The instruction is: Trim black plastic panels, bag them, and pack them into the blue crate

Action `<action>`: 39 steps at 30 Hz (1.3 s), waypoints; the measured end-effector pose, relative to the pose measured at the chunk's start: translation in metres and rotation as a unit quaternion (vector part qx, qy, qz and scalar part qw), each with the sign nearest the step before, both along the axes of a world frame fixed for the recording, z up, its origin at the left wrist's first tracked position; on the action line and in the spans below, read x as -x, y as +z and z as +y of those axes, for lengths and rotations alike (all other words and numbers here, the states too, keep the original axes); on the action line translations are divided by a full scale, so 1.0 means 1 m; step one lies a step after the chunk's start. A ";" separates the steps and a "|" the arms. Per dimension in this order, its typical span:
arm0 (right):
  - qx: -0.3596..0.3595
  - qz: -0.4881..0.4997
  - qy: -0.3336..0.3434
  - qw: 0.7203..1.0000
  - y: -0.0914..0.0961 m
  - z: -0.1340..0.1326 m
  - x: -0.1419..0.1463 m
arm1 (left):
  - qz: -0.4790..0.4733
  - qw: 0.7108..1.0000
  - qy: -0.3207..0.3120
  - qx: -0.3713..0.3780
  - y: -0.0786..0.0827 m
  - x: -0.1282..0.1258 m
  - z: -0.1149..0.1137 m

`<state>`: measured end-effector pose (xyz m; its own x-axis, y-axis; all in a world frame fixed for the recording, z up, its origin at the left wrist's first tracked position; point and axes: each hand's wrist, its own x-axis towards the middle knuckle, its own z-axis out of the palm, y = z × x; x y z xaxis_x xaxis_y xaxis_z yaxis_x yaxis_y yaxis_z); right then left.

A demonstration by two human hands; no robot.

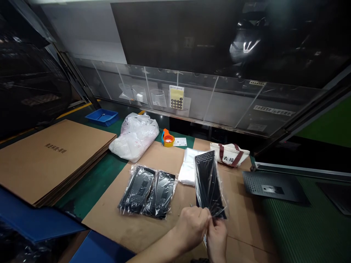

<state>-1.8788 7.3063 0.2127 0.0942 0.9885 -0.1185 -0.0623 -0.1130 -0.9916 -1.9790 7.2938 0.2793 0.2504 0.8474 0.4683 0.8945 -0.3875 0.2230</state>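
Note:
Both my hands grip the near end of a clear plastic bag with a black perforated panel inside, tilted up over the cardboard. My left hand is a closed fist on the bag's edge. Close beside it, my right hand pinches the bag near the panel's lower end; its fingertips are partly hidden. Left of my hands lie two bagged black panels side by side. Behind the held panel is a stack of clear plastic bags.
Flattened cardboard sheets are stacked at left. Behind stand a blue tray, a white plastic sack, an orange tape dispenser and a canvas pouch. At right, a black panel lies by a green ribbed conveyor belt.

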 end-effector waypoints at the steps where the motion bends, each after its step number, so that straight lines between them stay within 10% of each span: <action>1: -0.017 -0.042 0.027 0.999 -0.001 -0.001 0.000 | -0.043 0.999 0.010 0.007 0.002 0.000 -0.002; 5: -0.092 -0.162 0.125 0.975 0.006 0.001 0.004 | -0.317 0.943 0.049 0.086 0.007 0.005 -0.010; 10: -0.308 -0.319 0.169 0.880 0.015 0.016 0.019 | -0.663 0.727 0.065 0.169 -0.016 0.010 -0.019; 13: -0.412 -0.392 0.192 0.800 0.013 0.019 0.033 | -0.749 0.634 0.105 0.158 -0.028 0.021 -0.019; 17: -0.457 -0.403 0.251 0.752 0.014 0.015 0.045 | -0.781 0.590 0.156 0.133 -0.032 0.043 -0.024; 24: -0.357 -0.269 0.259 0.856 0.026 0.022 0.031 | -0.778 0.552 0.261 0.146 -0.034 0.078 -0.045; 30: -0.017 -0.039 0.241 0.970 -0.010 0.046 0.011 | -0.732 0.584 0.252 0.244 -0.063 0.105 -0.052; 39: 0.092 0.059 -0.140 0.984 -0.069 0.131 -0.114 | -0.692 0.578 0.340 0.265 -0.100 0.145 -0.060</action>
